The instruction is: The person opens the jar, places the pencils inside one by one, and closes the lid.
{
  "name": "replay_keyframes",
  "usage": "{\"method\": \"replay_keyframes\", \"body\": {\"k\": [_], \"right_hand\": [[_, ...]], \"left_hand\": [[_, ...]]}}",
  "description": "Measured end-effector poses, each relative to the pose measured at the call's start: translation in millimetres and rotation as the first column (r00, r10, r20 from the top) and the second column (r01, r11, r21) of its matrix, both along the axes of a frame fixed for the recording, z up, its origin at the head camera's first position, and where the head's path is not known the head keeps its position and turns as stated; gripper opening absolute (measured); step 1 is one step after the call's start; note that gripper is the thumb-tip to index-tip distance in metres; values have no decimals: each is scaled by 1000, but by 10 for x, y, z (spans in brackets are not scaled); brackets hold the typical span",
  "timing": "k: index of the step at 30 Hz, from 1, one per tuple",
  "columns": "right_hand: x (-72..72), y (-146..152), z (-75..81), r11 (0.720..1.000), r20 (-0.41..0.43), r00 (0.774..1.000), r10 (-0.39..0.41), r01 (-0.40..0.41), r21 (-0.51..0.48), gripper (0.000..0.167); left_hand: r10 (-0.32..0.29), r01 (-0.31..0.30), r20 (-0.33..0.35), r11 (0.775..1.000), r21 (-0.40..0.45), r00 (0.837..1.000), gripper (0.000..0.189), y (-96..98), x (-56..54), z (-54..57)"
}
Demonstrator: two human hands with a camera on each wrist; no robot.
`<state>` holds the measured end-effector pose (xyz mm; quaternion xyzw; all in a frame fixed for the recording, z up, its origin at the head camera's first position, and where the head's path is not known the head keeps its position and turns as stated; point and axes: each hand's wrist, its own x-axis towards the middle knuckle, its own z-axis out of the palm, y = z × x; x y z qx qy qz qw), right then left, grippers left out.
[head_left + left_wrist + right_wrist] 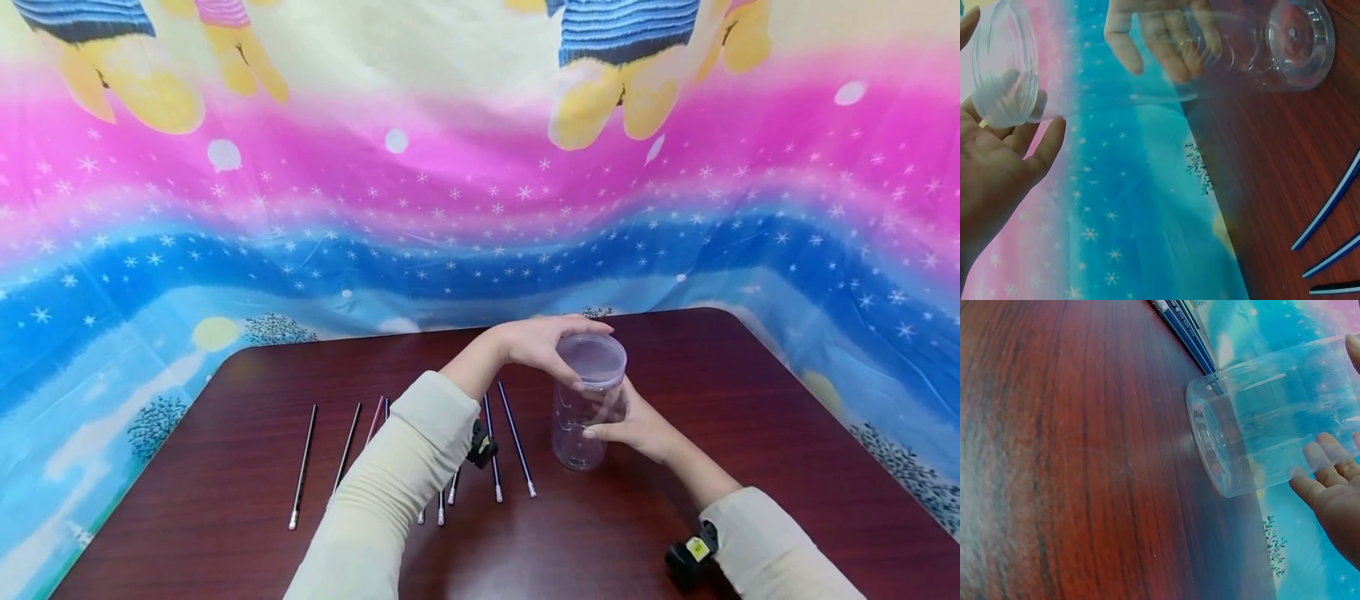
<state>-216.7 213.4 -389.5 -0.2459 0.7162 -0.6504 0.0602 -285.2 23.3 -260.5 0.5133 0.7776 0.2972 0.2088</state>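
Jar [583, 421] upright, long axis vertical: left hand [543, 343] fingers curled around lid [595, 359] directly above, right hand [633, 423] clasping body below.

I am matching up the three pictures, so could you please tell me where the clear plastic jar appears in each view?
Head: clear plastic jar upright, right of centre, between both hands.
Left wrist: along the top, base at upper right.
Right wrist: right side, base toward centre.
Shared landmark: dark red-brown wooden table under it.

Head view looking down across the table [675, 517] from the near edge, both wrist views close, sharing the clear jar [587, 404].
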Motion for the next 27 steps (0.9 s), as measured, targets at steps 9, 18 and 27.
{"method": "replay_keyframes", "body": {"k": [9, 18, 27], "right_hand": [[0, -3, -9, 1000, -6, 1000, -1, 1, -9, 90], [-1, -5, -15, 1000, -25, 1000, 14, -15, -25, 88], [-4, -9, -11, 1000, -20, 1000, 20, -20, -19, 90]], "left_hand": [[56, -56, -10, 998, 18, 998, 74, -46, 2, -7], [134, -131, -73, 990, 43, 988, 65, 15, 47, -11], [163, -156, -58, 982, 102, 985, 71, -6, 80, 18]]}}
